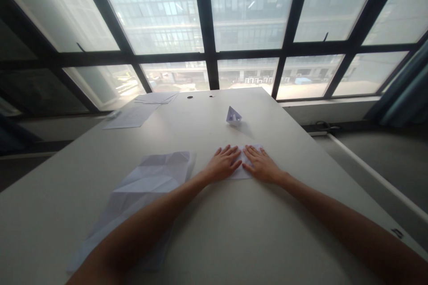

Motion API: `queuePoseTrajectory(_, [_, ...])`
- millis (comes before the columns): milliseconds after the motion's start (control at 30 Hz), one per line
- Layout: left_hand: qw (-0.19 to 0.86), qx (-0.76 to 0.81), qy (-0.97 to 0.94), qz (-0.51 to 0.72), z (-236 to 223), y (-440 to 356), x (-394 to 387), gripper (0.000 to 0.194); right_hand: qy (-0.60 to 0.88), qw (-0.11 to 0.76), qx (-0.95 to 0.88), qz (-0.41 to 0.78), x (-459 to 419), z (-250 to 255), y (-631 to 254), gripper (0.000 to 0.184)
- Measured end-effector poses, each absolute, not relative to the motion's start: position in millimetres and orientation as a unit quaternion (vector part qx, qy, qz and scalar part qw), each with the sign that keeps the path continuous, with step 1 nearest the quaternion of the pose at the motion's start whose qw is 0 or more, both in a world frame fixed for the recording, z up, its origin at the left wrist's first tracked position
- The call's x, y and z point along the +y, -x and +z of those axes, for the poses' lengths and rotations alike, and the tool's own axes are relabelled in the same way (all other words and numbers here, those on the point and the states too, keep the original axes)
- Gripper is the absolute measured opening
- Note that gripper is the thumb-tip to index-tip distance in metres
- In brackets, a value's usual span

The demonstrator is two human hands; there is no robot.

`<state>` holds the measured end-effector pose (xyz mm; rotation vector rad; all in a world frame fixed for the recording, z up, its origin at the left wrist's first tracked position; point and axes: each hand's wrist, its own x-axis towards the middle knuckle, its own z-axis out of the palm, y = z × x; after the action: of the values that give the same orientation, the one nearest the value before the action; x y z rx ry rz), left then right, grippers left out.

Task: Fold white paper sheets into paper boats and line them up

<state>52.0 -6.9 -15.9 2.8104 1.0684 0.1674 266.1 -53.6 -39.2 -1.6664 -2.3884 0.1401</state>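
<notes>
A small folded sheet of white paper (pixel 241 173) lies flat on the table, partly covered by both hands. My left hand (pixel 223 163) rests on its left part, palm down with the fingers stretched out. On the right part lies my right hand (pixel 262 164), also flat with fingers extended. The two thumbs come close together near the paper's middle. Beyond the hands stands a folded paper boat (pixel 233 117) with a pointed peak. A large creased sheet of paper (pixel 147 185) lies to the left, partly hidden under my left forearm.
The white table (pixel 267 240) reaches to the windows (pixel 247 9). Several flat paper sheets (pixel 133 116) lie at its far left. Two round holes are near the far edge, and a small dark fitting (pixel 397 233) is by the right edge. A blue curtain (pixel 394 93) hangs at right.
</notes>
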Motion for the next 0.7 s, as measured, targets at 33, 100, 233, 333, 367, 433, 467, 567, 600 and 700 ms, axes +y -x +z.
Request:
queuePoseTrajectory(33, [0.06,0.363,-0.928,0.057,-16.6,-51.6,-6.3,0.066,0.566,0.112,-0.815,0.047,-53.5,-38.3,-267.0,0.071])
queuePoseTrajectory(100, [0.051,0.376,-0.923,0.058,-18.2,-51.1,-6.1,0.072,0.565,0.109,-0.817,0.045,-53.8,-36.5,-268.1,0.07])
queuePoseTrajectory(233, [0.047,0.39,-0.918,0.052,-20.0,-51.3,-7.0,0.077,0.565,0.106,-0.817,0.041,-54.5,-35.1,-268.2,0.07])
queuePoseTrajectory(333, [0.045,0.388,-0.919,0.055,-20.5,-51.2,-6.7,0.078,0.578,0.101,-0.809,0.037,-53.0,-36.6,-269.7,0.068])
queuePoseTrajectory(367, [0.045,0.386,-0.92,0.055,-20.8,-51.0,-6.3,0.078,0.586,0.098,-0.803,0.036,-51.9,-37.4,-270.9,0.067])
queuePoseTrajectory(433, [0.045,0.384,-0.921,0.051,-21.6,-50.7,-5.4,0.077,0.606,0.093,-0.789,0.033,-49.0,-39.3,-274.6,0.064])
queuePoseTrajectory(467, [0.045,0.383,-0.921,0.048,-22.0,-50.6,-4.8,0.077,0.616,0.091,-0.782,0.031,-47.4,-40.2,-277.1,0.063])
queuePoseTrajectory(567, [0.047,0.385,-0.921,0.042,-23.0,-50.7,-3.5,0.077,0.646,0.091,-0.758,0.018,-42.5,-42.3,-286.4,0.06])
queuePoseTrajectory(600, [0.048,0.384,-0.921,0.042,-23.2,-50.8,-3.2,0.077,0.655,0.093,-0.749,0.015,-40.9,-43.0,-289.9,0.058])
queuePoseTrajectory(700, [0.051,0.382,-0.922,0.04,-23.3,-50.9,-2.7,0.077,0.683,0.107,-0.723,0.012,-35.9,-46.1,-301.2,0.054])
